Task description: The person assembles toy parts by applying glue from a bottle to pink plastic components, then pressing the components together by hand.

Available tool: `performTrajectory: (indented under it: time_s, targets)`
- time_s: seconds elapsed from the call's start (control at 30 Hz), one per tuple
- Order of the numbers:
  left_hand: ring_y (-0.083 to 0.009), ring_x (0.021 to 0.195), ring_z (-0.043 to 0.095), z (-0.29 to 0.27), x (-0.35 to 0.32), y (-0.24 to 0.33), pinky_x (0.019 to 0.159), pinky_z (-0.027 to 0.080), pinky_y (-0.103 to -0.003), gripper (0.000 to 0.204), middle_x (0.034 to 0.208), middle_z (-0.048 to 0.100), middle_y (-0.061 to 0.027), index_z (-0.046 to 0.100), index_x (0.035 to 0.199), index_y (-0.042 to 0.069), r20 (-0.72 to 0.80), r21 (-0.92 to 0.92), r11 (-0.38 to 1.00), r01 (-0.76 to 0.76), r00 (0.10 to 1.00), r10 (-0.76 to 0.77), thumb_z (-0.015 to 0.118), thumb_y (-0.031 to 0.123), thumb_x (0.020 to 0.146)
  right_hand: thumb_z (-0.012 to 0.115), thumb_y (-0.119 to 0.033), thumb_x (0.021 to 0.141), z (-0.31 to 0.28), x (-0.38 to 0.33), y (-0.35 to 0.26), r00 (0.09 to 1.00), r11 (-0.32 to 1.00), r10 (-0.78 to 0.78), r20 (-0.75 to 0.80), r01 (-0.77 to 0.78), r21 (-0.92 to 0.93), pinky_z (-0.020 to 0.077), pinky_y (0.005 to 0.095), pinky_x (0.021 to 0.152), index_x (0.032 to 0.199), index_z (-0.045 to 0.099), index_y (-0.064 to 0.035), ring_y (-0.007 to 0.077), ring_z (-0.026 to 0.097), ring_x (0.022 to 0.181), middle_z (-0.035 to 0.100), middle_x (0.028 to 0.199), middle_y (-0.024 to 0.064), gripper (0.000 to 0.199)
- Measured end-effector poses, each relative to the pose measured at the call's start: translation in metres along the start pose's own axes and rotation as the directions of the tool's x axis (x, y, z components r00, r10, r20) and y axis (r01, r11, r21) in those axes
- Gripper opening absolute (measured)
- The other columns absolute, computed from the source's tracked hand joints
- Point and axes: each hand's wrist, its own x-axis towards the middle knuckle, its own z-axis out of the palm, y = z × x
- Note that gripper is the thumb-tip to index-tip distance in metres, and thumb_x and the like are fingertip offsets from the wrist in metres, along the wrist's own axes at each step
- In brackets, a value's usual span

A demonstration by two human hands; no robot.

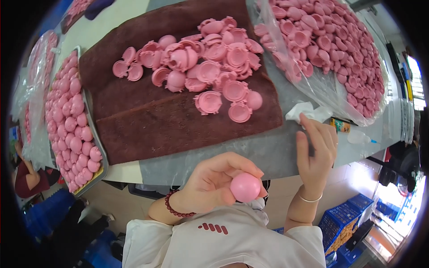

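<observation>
A smooth pink plastic ball [245,187] is held between the thumb and fingers of my left hand [210,181], in front of my chest beyond the table's near edge. My right hand [316,149] is over the table's near right part, thumb and fingers apart. Its index fingertip meets the near edge of a crumpled white cloth [310,111]; whether it presses on the cloth I cannot tell. Ahead of both hands, a loose heap of pink plastic shell pieces [209,71], some round and some ring-edged, lies on a dark brown cloth [178,123].
At the left stands a metal tray [93,125] heaped with pink balls [73,123]. A clear plastic bag [308,87] full of pink half shells [330,40] lies far right. Beside the white cloth are a small yellow-green packet [340,125] and a blue-tipped bottle [359,137]. Blue crates [342,221] stand below right.
</observation>
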Motion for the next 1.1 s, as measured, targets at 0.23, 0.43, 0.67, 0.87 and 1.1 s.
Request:
performTrajectory:
  time_s: [0.23,0.43,0.67,0.87,1.1]
  targets:
    - [-0.0294,0.072,0.059,-0.022,-0.025,0.061,0.064,0.046,-0.036,0.033,0.079,0.060,-0.0167,0.057,0.088,-0.002,0.275,0.718,0.525,-0.456,0.880,0.388,0.072,0.020,0.069,0.042,-0.034,0.088,-0.011,-0.022,0.012,0.944,0.987,0.108,-0.311,-0.065,0.144,0.0374,0.0337,0.075,0.096,0.057,0.0063,0.0248,0.049,0.087,0.054,0.095,0.0146,0.044]
    - [-0.0254,0.090,0.056,-0.062,-0.073,0.160,0.081,0.042,-0.032,0.026,0.097,0.060,-0.0125,0.057,0.101,0.001,0.255,0.771,-0.430,0.469,0.391,0.885,0.057,0.009,0.077,0.032,-0.067,0.076,-0.004,-0.021,0.001,0.966,0.688,0.187,-0.177,0.000,0.725,0.0328,0.0339,0.070,0.105,0.049,0.0089,0.0257,0.043,0.090,0.049,0.098,0.0190,0.083]
    - [-0.0304,0.103,0.052,-0.093,-0.074,0.177,0.089,0.038,-0.035,0.030,0.109,0.056,-0.0167,0.055,0.109,0.003,0.284,0.604,-0.511,0.612,0.433,0.855,0.055,0.013,0.080,0.038,-0.074,0.066,0.001,-0.016,-0.017,0.998,0.219,0.060,-0.034,0.020,0.976,0.0288,0.0409,0.085,0.124,0.030,0.0072,0.0299,0.030,0.116,0.032,0.126,0.0226,0.101]
    - [-0.0345,0.110,0.046,-0.018,-0.018,0.066,0.094,0.033,-0.041,0.039,0.119,0.047,-0.0227,0.048,0.115,-0.002,0.306,0.947,-0.318,-0.046,0.437,0.846,0.055,0.014,0.080,0.037,-0.082,0.058,0.012,-0.004,-0.052,0.950,-0.478,0.226,0.216,-0.085,0.875,0.0303,0.0444,0.090,0.136,0.017,-0.0095,0.0312,0.027,0.121,0.024,0.134,0.0222,0.108]
    - [-0.0341,0.121,0.034,0.023,0.006,-0.023,0.093,0.018,-0.063,0.061,0.125,0.045,-0.0071,0.056,0.114,0.014,0.455,0.855,-0.394,-0.338,0.853,0.256,0.029,0.059,0.083,0.034,-0.079,0.065,0.015,0.004,-0.066,0.912,-0.634,0.246,0.328,-0.104,0.766,0.0269,0.0490,0.095,0.138,0.008,-0.0158,0.0331,0.018,0.126,0.011,0.139,0.0217,0.100]
